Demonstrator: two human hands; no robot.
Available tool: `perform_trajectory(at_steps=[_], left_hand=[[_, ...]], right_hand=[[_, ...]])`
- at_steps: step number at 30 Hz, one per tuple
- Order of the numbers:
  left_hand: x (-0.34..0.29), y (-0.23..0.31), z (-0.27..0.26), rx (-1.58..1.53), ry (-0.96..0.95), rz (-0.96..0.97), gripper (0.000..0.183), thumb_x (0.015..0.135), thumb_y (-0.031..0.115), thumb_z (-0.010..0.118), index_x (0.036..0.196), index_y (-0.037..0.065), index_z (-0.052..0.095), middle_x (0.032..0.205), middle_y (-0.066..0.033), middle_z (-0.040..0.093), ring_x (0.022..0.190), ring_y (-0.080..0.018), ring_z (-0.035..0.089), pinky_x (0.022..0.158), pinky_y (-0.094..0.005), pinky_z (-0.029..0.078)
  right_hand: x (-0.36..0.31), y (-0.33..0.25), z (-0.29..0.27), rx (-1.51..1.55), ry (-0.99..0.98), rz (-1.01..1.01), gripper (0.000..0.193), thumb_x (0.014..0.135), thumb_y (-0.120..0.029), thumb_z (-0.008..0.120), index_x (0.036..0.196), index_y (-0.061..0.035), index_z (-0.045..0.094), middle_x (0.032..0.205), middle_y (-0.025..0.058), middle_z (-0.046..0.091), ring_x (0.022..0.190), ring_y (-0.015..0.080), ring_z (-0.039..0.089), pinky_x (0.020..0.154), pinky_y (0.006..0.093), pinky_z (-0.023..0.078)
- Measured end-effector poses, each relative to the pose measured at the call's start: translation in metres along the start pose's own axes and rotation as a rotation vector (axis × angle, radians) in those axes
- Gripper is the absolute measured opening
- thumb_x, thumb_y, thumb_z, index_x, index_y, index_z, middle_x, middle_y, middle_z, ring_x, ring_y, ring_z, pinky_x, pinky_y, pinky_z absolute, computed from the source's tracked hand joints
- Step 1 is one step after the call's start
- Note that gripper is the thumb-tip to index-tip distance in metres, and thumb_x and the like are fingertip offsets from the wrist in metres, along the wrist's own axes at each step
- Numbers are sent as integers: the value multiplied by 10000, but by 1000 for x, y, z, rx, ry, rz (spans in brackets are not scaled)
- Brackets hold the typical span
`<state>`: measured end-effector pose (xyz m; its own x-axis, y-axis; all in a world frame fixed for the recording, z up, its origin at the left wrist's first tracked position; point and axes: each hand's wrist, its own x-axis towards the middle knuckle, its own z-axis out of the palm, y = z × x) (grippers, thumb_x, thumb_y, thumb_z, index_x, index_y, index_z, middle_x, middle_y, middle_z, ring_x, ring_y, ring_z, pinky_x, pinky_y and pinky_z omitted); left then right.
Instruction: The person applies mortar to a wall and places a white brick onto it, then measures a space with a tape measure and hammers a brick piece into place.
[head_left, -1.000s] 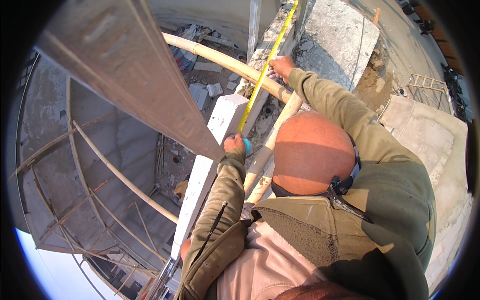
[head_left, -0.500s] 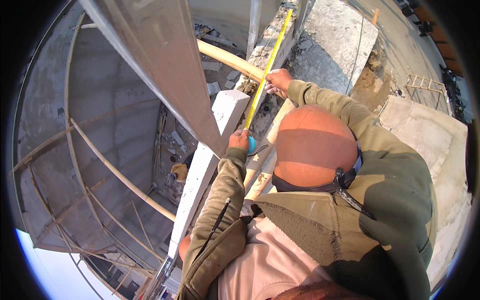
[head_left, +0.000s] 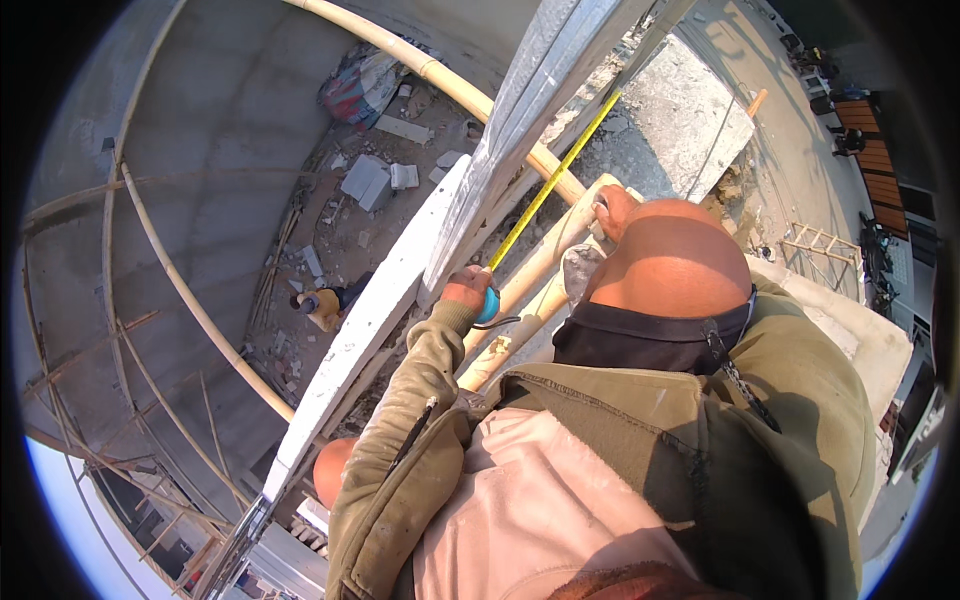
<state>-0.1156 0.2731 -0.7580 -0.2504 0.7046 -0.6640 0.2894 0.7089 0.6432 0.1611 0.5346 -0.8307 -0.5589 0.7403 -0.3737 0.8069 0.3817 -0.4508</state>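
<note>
My left hand (head_left: 467,290) is closed around the turquoise case of a tape measure (head_left: 488,306). Its yellow blade (head_left: 553,183) runs out far and to the right, crossing above a bamboo pole, and its far end lies by a concrete ledge. My right hand (head_left: 613,211) is off the blade, beside my bare knee (head_left: 672,262). Its fingers curl over the end of a shorter bamboo pole (head_left: 541,262); the knee partly hides this hand. Left of the tape, a grey metal profile (head_left: 500,140) slants down to a white-topped beam (head_left: 375,300).
Below on the left, a person (head_left: 325,303) is on a rubble-strewn floor (head_left: 330,225) with pale blocks (head_left: 367,183). Bamboo scaffolding (head_left: 205,315) stands against the grey wall. A long bamboo pole (head_left: 440,78) spans the gap. At right, a concrete slab (head_left: 690,115) lies near a wooden ladder-like frame (head_left: 820,246).
My right hand has let go of the tape blade and come back to the bamboo pole by my knee. The view has shifted, showing more floor at left. My left hand keeps the tape case.
</note>
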Motion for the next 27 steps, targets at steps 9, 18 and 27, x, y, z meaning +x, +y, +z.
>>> perform_trajectory(at_steps=[9, 18, 27], left_hand=[[-73, 19, -85, 23, -85, -60, 365, 974, 336, 579, 960, 6, 737, 861, -164, 719, 821, -292, 669, 815, -406, 528], [-214, 57, -180, 502, -115, -136, 417, 956, 415, 586, 1158, 82, 735, 1007, -232, 736, 986, -425, 694, 890, -497, 539], [-252, 31, -215, 431, -161, -198, 951, 730, 882, 618, 1217, 68, 683, 1014, -182, 751, 1033, -354, 721, 916, -458, 548]], right_hand=[[-25, 16, -34, -292, -213, 29, 425, 947, -401, 640, 1100, -11, 710, 1013, 223, 721, 936, 382, 706, 846, 491, 562], [-27, 16, -65, -407, -336, 24, 449, 945, -428, 630, 1114, -19, 713, 1030, 226, 720, 960, 392, 699, 865, 494, 552], [-26, 7, -96, -493, -389, 49, 474, 944, -455, 621, 1127, -27, 715, 1048, 228, 719, 983, 401, 692, 884, 496, 542]])
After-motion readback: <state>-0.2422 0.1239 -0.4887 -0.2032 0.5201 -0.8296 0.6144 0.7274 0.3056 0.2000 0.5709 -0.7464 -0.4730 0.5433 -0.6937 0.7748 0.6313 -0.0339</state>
